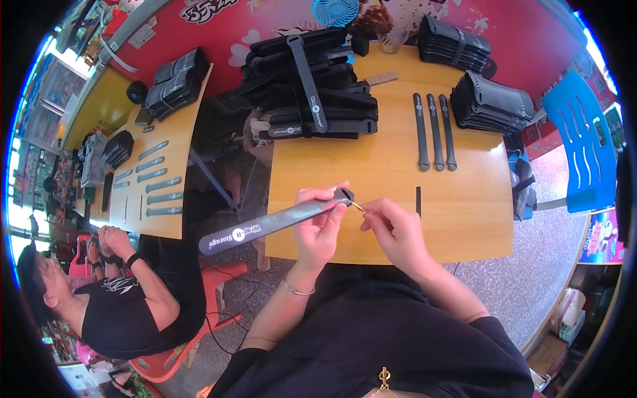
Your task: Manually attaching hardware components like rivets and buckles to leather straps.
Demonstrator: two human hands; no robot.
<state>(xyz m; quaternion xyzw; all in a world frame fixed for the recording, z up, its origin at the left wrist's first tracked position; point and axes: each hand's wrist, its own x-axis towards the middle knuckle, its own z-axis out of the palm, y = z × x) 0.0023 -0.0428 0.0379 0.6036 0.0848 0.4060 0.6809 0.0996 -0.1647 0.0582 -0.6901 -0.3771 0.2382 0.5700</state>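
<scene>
My left hand [317, 232] is closed around the holed end of a dark grey storage strap [265, 225] with white print. The strap's long rounded end reaches out to the left, above the table's near edge. Between its fingertips my right hand [395, 232] pinches a thin, light-coloured stick-like piece [358, 207], whose kind is too small to tell. That piece's tip meets the strap beside its hole. Farther right, three similar straps [438, 132] lie side by side on the wooden table [345, 166]. A narrow black strip [419, 200] lies just beyond my right hand.
A tall heap of black straps [312, 86] stands at the table's far left. Bundled stacks [492, 103] sit at the far right, near a blue chair [584, 139]. On the left, a co-worker [119, 298] sits at another table [166, 222] with straps laid out.
</scene>
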